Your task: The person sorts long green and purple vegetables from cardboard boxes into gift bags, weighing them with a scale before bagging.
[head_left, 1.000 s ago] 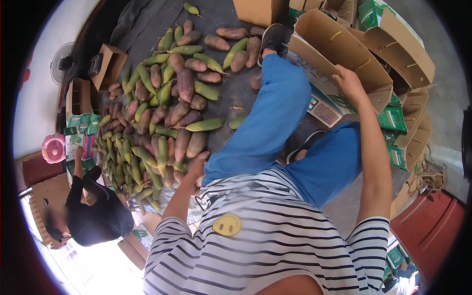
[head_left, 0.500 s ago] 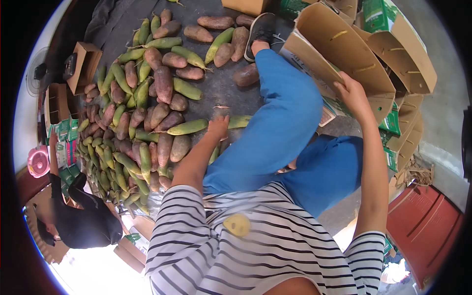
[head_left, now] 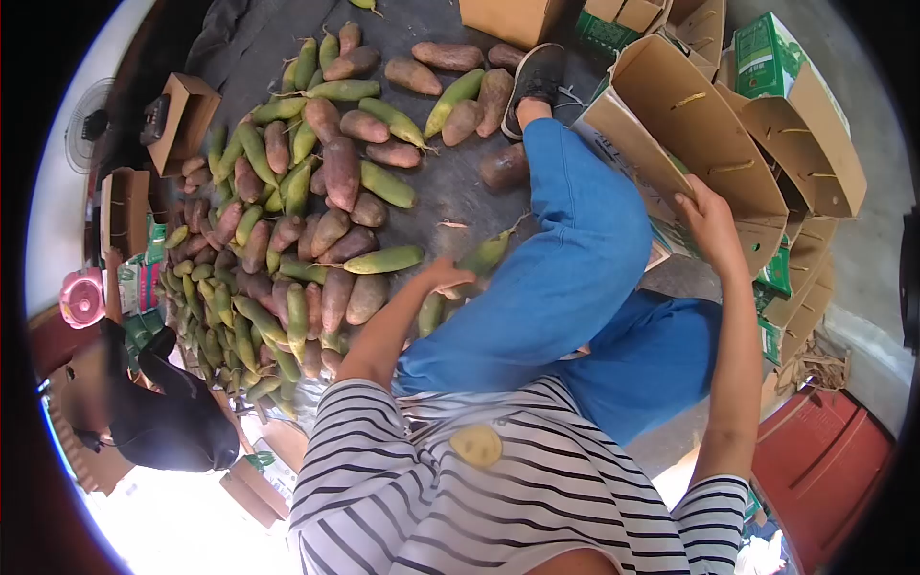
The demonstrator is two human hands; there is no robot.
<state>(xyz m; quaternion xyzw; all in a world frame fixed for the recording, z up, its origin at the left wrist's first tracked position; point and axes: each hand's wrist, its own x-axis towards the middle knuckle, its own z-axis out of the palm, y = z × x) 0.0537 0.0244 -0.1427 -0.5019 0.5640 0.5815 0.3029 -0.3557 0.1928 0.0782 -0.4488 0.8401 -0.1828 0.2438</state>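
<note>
My left hand [head_left: 448, 276] is closed around the near end of a green radish [head_left: 489, 251], whose thin root points up and right beside my knee. Part of that radish is hidden by the hand and the blue trousers. On the right, my right hand [head_left: 711, 222] grips the edge of an open cardboard box [head_left: 671, 91], thumb and fingers on either side of the wall. Left of my left hand lies a large heap of green radishes [head_left: 383, 260] and reddish-brown ones [head_left: 341, 174] on a dark sheet [head_left: 436, 206].
More open cartons [head_left: 805, 144] are stacked at the right, near a red panel [head_left: 815, 460]. A brown box [head_left: 508, 19] stands beyond my shoe [head_left: 539, 77]. At the far left a person in dark clothes [head_left: 172, 412] is near other cartons and a pink fan [head_left: 82, 297].
My left hand has shifted right with the green radish, which now tilts upward instead of lying flat. My right hand still holds the box edge. The whole view has shifted slightly.
</note>
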